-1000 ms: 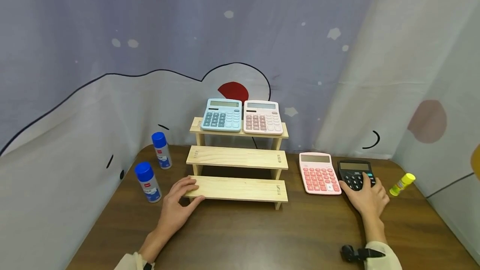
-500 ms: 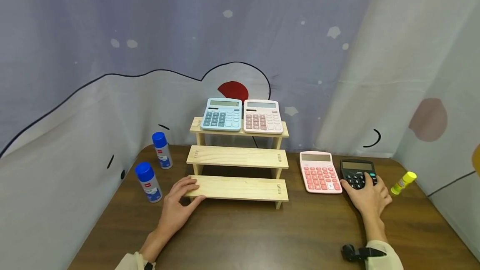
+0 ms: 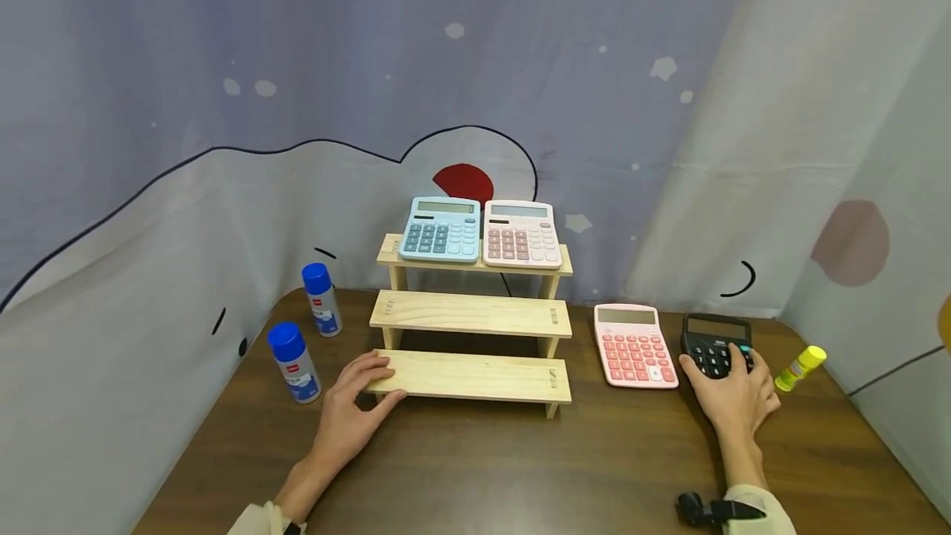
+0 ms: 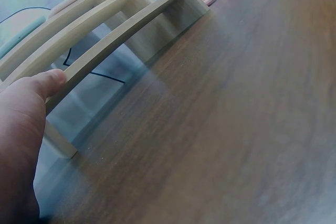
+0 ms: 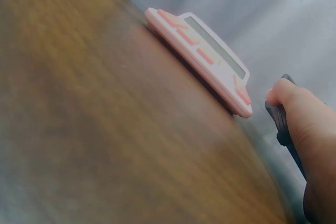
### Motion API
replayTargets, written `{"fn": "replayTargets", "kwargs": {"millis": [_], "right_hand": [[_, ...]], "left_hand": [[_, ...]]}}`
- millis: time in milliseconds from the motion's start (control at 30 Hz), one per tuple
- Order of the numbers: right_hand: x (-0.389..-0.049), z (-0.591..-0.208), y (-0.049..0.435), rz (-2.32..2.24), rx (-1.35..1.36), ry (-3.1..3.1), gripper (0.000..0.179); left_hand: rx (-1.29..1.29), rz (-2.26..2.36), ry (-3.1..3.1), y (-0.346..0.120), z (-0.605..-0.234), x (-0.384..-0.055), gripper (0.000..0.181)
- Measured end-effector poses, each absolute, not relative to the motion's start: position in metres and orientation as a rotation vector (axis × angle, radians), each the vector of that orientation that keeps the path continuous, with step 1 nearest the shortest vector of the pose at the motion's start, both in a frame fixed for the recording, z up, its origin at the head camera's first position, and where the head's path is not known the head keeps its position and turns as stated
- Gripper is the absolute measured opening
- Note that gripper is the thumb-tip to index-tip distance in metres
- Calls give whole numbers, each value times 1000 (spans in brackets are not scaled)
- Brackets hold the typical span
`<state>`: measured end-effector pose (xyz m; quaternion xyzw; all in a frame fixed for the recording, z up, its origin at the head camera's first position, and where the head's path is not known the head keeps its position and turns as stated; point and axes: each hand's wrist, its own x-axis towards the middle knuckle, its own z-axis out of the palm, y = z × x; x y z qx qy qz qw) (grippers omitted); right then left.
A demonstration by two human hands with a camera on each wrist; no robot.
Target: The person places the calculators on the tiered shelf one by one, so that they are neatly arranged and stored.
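Observation:
My left hand (image 3: pixel 347 407) grips the left end of the lowest step of a three-tier wooden display stand (image 3: pixel 475 376), thumb at the front edge and fingers on top. In the left wrist view the thumb presses the board edge (image 4: pixel 123 32). At the right, my right hand (image 3: pixel 734 399) holds a black calculator (image 3: pixel 716 329) by its near part. The right wrist view has the thumb on the side of the tilted black calculator (image 5: pixel 283 129). Just left of it lies a pink calculator (image 3: pixel 635 345). A blue calculator (image 3: pixel 442 229) and a pale pink calculator (image 3: pixel 522 234) lean on the top tier.
Two blue-capped spray cans (image 3: pixel 299 366) stand left of the stand. A yellow-green glue stick (image 3: pixel 800 367) stands right of my right hand. Behind the brown table (image 3: pixel 505 469) hangs a printed curtain (image 3: pixel 334 48).
My right hand has shifted a little to the right with the black calculator, widening its gap from the pink one. My left hand stays on the stand.

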<state>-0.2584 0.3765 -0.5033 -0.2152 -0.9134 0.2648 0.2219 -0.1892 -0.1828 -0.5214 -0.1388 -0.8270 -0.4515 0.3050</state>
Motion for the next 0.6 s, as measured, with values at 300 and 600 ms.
{"fn": "replayTargets", "kwargs": {"millis": [300, 600], "right_hand": [[-256, -503, 365, 792, -521, -2379, 87], [-254, -504, 347, 813, -409, -2359, 84]], "left_hand": [[-376, -1180, -2175, -180, -522, -190, 33], [-394, -1171, -2160, -182, -522, -191, 33]]}}
